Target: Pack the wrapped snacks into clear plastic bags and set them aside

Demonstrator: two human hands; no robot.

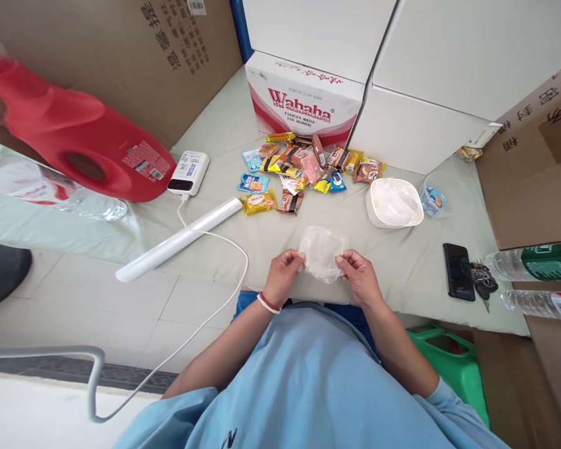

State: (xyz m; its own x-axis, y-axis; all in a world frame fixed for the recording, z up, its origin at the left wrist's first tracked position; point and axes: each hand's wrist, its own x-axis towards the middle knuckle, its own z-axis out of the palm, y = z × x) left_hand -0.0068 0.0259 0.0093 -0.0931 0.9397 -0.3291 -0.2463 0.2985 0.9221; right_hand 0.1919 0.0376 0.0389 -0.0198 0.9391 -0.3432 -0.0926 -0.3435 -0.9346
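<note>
A thin, translucent plastic cover [324, 252], crinkled at its rim, is stretched between my two hands near the front edge of the covered table. My left hand [284, 274] pinches its left edge between thumb and fingers. On the opposite edge, my right hand [359, 274] has the same kind of pinch. Beyond the cover lies a pile of small wrapped snacks [311, 168] in yellow, brown, pink and blue packets. To the right of the pile stands a white plastic tub [378, 212] with crumpled clear plastic in it.
A white roll [180, 240] and a cabled white device [193, 171] lie left, near a red jug [88, 131]. A Wahaha carton [303, 103] stands behind the snacks. A clear cup [434, 198], phone [458, 271], keys [483, 280] and bottles [537, 262] are right.
</note>
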